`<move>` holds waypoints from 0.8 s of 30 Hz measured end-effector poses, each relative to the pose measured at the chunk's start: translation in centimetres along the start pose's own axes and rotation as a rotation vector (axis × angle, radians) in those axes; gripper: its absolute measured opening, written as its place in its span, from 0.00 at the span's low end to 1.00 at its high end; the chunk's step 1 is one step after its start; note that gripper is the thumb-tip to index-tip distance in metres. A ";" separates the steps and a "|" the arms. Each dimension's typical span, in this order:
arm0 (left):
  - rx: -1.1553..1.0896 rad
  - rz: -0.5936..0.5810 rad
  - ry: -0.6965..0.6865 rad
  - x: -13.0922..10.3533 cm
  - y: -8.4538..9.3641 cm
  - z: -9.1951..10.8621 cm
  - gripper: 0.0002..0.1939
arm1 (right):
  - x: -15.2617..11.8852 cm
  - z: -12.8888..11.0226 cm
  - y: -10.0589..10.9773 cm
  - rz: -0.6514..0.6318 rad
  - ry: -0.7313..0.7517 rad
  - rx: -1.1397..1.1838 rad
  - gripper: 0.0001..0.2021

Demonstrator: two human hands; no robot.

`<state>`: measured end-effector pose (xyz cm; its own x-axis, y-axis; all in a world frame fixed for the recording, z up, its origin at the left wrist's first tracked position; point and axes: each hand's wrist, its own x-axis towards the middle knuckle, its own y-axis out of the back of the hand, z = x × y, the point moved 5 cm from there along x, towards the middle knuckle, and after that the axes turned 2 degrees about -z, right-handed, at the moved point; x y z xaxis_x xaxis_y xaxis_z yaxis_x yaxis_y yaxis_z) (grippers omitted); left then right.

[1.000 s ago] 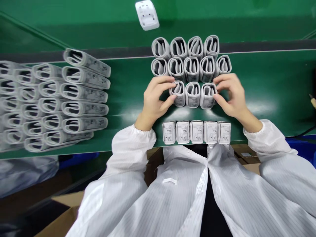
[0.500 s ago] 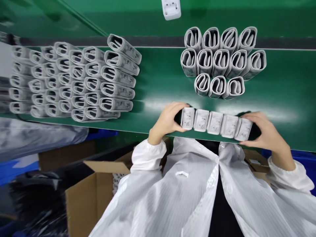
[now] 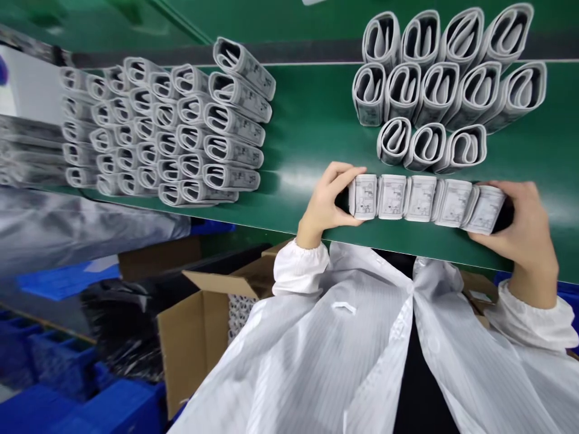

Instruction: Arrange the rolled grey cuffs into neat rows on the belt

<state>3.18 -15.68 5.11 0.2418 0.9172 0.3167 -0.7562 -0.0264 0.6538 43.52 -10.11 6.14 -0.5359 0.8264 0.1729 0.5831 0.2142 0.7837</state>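
Observation:
A row of rolled grey cuffs [image 3: 420, 199] with printed drawings lies along the near part of the green work surface [image 3: 312, 144], printed faces toward me. My left hand [image 3: 328, 199] grips the left end of the row, thumb below and fingers above. Around the right end, my right hand [image 3: 527, 223] is closed in the same way, so the row is held between both hands. Just beyond it, more rolled cuffs [image 3: 432, 144] stand in uneven rows, their coiled ends showing.
At left, a large block of stacked rolled cuffs [image 3: 167, 144] covers the surface. Below the edge are an open cardboard box [image 3: 185, 337] with items inside, black plastic [image 3: 126, 325] and blue bins [image 3: 108, 410]. A white object [image 3: 312, 2] shows partly at the top edge.
The view has shifted, so the surface and cuffs appear larger and further right. Both hands still hold the ends of the row, which now appears closer to the standing cuffs.

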 end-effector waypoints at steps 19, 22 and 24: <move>0.094 -0.077 0.184 -0.3 0.0 -0.1 0.51 | 0.1 -0.3 0.1 -0.037 -0.084 0.042 0.36; 0.065 -0.075 0.150 -0.3 0.0 -0.1 0.51 | 0.1 -0.4 0.1 -0.033 -0.075 0.040 0.36; 0.048 -0.074 0.134 -0.4 0.0 -0.1 0.51 | 0.1 -0.4 0.1 -0.030 -0.070 0.040 0.36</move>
<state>3.06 -15.98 4.91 0.2102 0.9621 0.1737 -0.7083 0.0274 0.7053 43.26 -10.17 6.49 -0.5104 0.8533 0.1064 0.5918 0.2588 0.7634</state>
